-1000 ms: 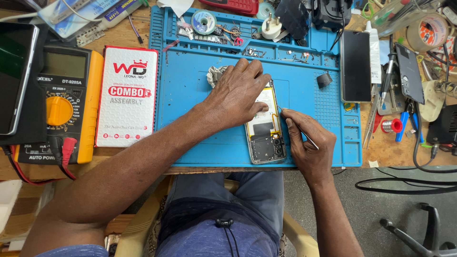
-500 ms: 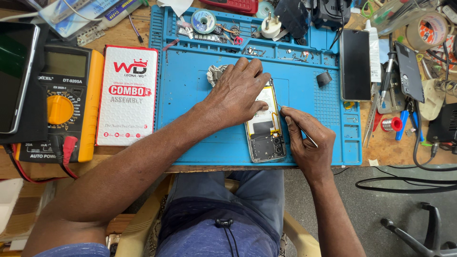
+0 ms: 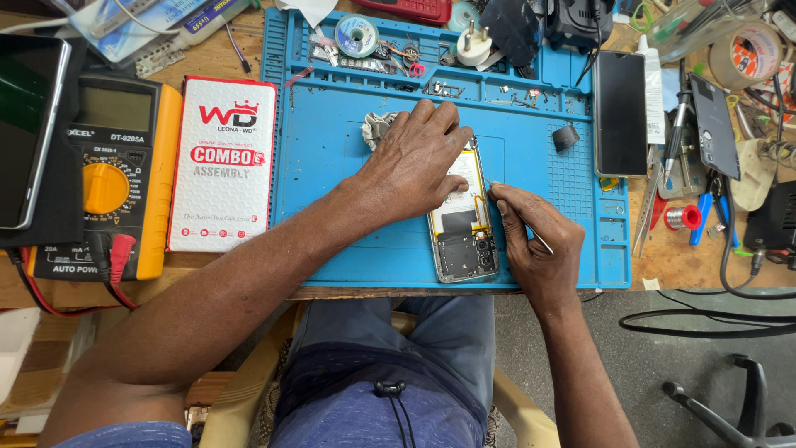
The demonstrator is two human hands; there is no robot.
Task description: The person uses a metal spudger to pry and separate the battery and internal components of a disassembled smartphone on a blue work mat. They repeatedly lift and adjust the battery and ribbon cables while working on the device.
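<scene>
On the blue work mat [image 3: 332, 199], near its front edge, an opened phone [image 3: 463, 224] is laid lengthwise with its back cover off and its inner parts shown. The phone's upper half is pressed flat by the left hand [image 3: 414, 162], whose fingers are spread and closed on nothing. Just right of the phone, a thin metal tool [image 3: 541, 242] is pinched in the curled fingers of the right hand [image 3: 535, 245], its tip brought to the phone's right edge. Left of the mat, a white parts box [image 3: 222, 164] and a yellow multimeter [image 3: 108, 178] are set. Right of the mat, a dark phone [image 3: 620, 112] is laid face down.
</scene>
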